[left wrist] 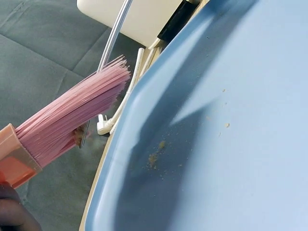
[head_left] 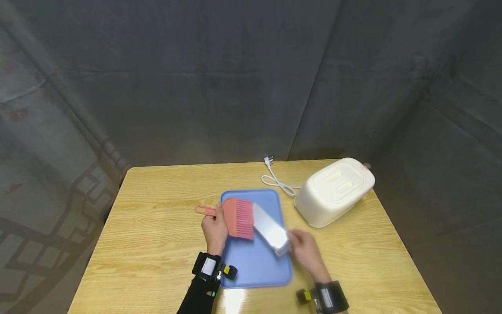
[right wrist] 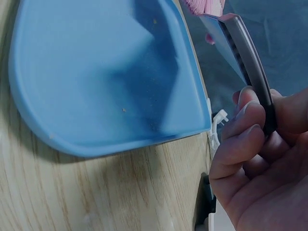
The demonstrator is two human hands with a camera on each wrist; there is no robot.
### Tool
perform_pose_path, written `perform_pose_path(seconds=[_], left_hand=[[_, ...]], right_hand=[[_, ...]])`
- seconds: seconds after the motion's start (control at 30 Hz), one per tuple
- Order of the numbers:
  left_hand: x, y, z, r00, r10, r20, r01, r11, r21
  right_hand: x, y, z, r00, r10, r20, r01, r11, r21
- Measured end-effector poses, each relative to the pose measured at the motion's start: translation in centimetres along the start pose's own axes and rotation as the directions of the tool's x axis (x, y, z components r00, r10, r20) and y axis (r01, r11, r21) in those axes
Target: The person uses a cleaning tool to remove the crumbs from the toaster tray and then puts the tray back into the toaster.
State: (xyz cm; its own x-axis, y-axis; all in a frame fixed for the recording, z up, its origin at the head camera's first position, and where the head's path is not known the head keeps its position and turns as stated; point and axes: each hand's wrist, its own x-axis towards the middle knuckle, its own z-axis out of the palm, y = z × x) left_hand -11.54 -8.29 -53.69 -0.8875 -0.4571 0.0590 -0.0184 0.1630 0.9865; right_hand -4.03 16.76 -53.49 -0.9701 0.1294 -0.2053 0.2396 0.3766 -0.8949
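Observation:
My left hand (head_left: 215,229) grips a brush (head_left: 245,218) with pink bristles and an orange-pink head by the base of its looped handle. A shiny metal crumb tray (head_left: 268,226) is pinched between the thumb and fingers of my right hand (head_left: 307,253). The bristles meet the crumb tray's far end, above a blue tray (head_left: 255,272) on the table. In the left wrist view, a brownish clump clings at the bristles beside the metal edge. Small tan crumbs (left wrist: 153,159) lie scattered inside the blue tray, under the shadow of the held things.
A cream toaster (head_left: 333,192) stands at the back right of the wooden table (head_left: 157,235). Its white power cord and plug (head_left: 268,161) lie behind the blue tray, near the back edge. Grey cloth (head_left: 196,87) hangs around the table.

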Motion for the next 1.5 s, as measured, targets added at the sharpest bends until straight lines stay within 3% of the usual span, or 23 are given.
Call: perform_pose_path(seconds=[0.57,0.97,1.2,1.37,1.5], left_hand=[[-0.3,-0.7,-0.6,1.0,0.009,-0.024,-0.009,0.999,-0.041],[0.1,-0.2,-1.4,0.999,0.004,-0.032,-0.006,0.998,-0.068],[0.4,1.9,-0.9,0.995,0.05,0.089,-0.04,0.993,-0.111],[-0.4,2.9,0.2,0.968,0.116,0.223,-0.091,0.989,-0.119],[-1.4,3.2,1.0,0.942,0.122,0.313,-0.096,0.991,-0.097]], right_hand=[[-0.1,0.5,0.2,0.999,0.004,-0.037,-0.005,1.0,-0.025],[-0.1,0.4,-0.1,1.0,-0.002,-0.026,0.001,1.0,-0.031],[0.1,0.2,0.0,1.0,-0.013,-0.02,0.012,0.999,-0.048],[0.3,-0.3,0.2,1.0,0.002,0.003,-0.002,0.999,-0.043],[0.3,-0.7,0.3,1.0,0.011,0.018,-0.01,0.999,-0.045]])
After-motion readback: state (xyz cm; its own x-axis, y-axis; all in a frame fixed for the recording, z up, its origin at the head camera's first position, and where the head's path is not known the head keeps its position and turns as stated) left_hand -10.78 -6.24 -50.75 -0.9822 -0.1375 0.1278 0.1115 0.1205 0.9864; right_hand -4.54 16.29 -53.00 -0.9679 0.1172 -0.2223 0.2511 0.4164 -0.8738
